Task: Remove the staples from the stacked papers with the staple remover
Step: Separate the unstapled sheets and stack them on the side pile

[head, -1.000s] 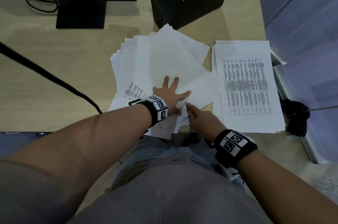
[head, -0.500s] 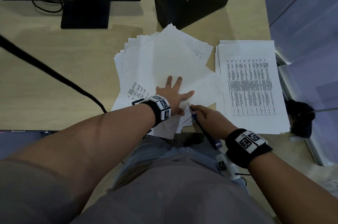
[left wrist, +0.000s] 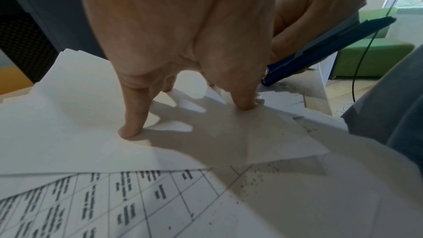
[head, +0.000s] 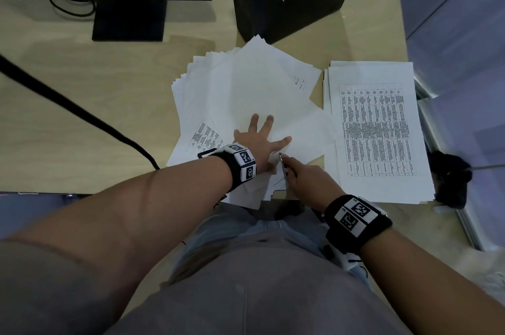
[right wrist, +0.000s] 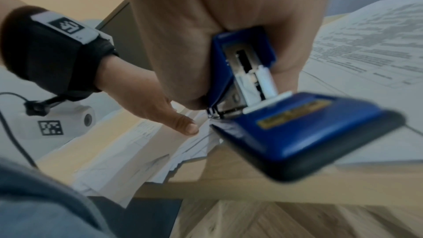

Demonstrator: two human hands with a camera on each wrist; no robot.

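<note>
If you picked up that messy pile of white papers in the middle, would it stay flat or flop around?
The fanned pile of white paper sheets would probably flop and bend: its thin edges overhang the desk. The sheets lie skewed, so they may slide apart, which seems why the left hand presses them while the right hand works the blue staple remover.

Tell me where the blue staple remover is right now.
The staple remover is gripped in the right hand, its metal tip at the near corner of the fanned papers, beside the thumb of the left hand, close to the desk's front edge.
</note>
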